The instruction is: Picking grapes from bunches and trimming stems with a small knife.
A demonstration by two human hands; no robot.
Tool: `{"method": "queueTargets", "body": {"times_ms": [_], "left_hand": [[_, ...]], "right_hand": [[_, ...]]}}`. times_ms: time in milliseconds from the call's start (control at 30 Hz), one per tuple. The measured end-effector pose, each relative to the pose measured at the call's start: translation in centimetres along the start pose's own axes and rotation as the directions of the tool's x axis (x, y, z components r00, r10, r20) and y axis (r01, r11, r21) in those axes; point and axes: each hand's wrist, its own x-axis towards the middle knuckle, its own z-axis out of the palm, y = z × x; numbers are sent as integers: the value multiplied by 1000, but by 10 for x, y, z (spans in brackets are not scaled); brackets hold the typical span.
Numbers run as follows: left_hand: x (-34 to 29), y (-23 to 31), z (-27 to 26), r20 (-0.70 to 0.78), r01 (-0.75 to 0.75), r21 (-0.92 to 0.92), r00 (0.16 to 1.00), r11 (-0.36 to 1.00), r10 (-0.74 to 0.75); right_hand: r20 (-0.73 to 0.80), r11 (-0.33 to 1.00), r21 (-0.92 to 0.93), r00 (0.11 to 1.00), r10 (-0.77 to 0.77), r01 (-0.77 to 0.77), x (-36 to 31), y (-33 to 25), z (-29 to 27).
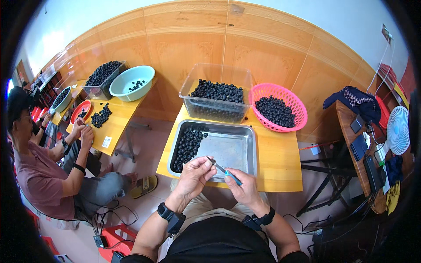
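Over the near edge of a metal tray (251, 153), my left hand (193, 176) is closed, thumb and fingertips pinched around a small dark piece (211, 160). My right hand (245, 186) grips the blue handle of a small slim-bladed tool (233, 177). Its metal tip reaches the piece at my left fingertips; whether it is a knife cannot be made out. Small black round pieces (187, 147), fruit-like, heap along the tray's left side, while bare metal shows on the right.
Behind the tray stand a clear plastic bin (217, 108) and a pink basket (300, 115), both holding black pieces. A person (52, 162) works at a yellow table (115, 127) on the left, with a light green basin (144, 79). A white fan (398, 130) stands right, on a cluttered brown table (351, 144).
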Motion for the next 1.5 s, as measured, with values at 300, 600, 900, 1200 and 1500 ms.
{"method": "queueTargets", "body": {"times_ms": [300,600,900,1200,1500], "left_hand": [[-10,-2,-2,79,-10,-30,997,1000,12],[-28,9,8,176,-91,32,981,995,84],[-26,11,3,146,-115,81,984,990,103],[-25,4,-1,210,13,157,977,987,-46],[-25,8,-4,263,185,219,934,958,-241]], "right_hand": [[-20,992,-76,995,-98,96,-1,-7,3],[-35,997,-51,997,-62,61,0,10,-3],[-25,988,120,995,-97,100,3,-14,-10],[54,969,181,982,-179,167,8,-26,1],[363,865,449,930,50,-222,9,-14,-12]]}}
